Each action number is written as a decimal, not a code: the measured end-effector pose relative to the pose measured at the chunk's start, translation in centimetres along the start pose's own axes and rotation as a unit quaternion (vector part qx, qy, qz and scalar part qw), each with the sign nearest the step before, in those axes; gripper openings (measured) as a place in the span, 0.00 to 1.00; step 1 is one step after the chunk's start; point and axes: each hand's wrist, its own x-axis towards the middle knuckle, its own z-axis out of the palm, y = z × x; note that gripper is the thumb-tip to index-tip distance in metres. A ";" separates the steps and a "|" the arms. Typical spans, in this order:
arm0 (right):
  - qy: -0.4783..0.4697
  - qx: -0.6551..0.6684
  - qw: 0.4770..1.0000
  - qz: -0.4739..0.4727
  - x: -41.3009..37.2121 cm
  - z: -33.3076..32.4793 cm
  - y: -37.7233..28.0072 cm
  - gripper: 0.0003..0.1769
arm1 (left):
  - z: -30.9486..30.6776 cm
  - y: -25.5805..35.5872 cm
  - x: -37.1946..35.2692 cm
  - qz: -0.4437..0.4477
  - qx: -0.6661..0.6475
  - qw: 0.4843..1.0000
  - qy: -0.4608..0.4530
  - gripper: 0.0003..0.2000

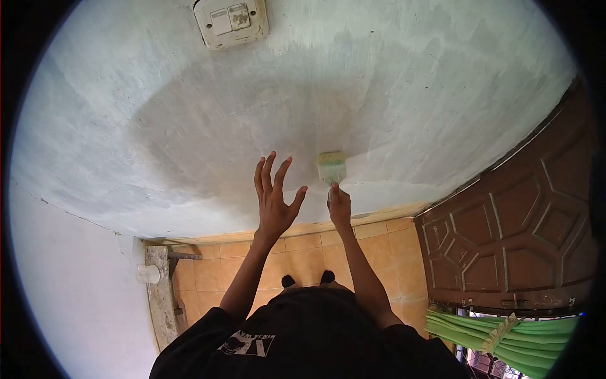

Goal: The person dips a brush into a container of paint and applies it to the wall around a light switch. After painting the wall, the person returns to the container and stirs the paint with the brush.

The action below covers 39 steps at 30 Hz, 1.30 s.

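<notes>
My right hand is wrapped round the handle of a paintbrush. The brush is wide and flat, smeared with pale green paint, and its bristle end points up at the wall. Left of it, my left hand is raised with the fingers spread, holding nothing. Both hands are in front of the wall, which has a streaky pale green and whitish coat. A darker shadowed area lies across the wall around the hands.
A light switch is fixed high on the wall. At left a worn wooden bench carries a translucent container. Orange tiles cover the floor. A brown panelled door and green curtain are at right.
</notes>
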 end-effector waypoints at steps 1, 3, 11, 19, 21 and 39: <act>0.001 0.024 1.000 -0.001 -0.5 0.3 -1.3 0.30 | 0.1 -0.1 -0.2 -0.005 -0.002 1.000 0.000 0.33; 0.001 0.017 0.999 -0.033 1.0 1.4 -5.9 0.29 | 0.4 -0.4 -0.6 -0.018 -0.008 1.000 -0.004 0.33; -0.003 -0.033 0.997 -0.063 3.0 2.6 0.3 0.32 | 0.6 -2.6 -2.9 -0.060 0.019 0.998 -0.022 0.33; 0.037 0.007 0.997 0.067 -3.6 1.8 7.2 0.31 | 0.7 -3.3 -4.8 -0.060 0.051 0.996 -0.030 0.34; 0.019 0.013 1.000 0.017 -1.9 2.6 4.3 0.32 | 1.3 -3.1 -5.1 -0.056 0.067 0.996 -0.031 0.34; 0.011 -0.019 0.997 0.075 -4.5 0.7 10.6 0.32 | 5.0 -6.1 -8.4 -0.078 0.054 0.992 -0.080 0.37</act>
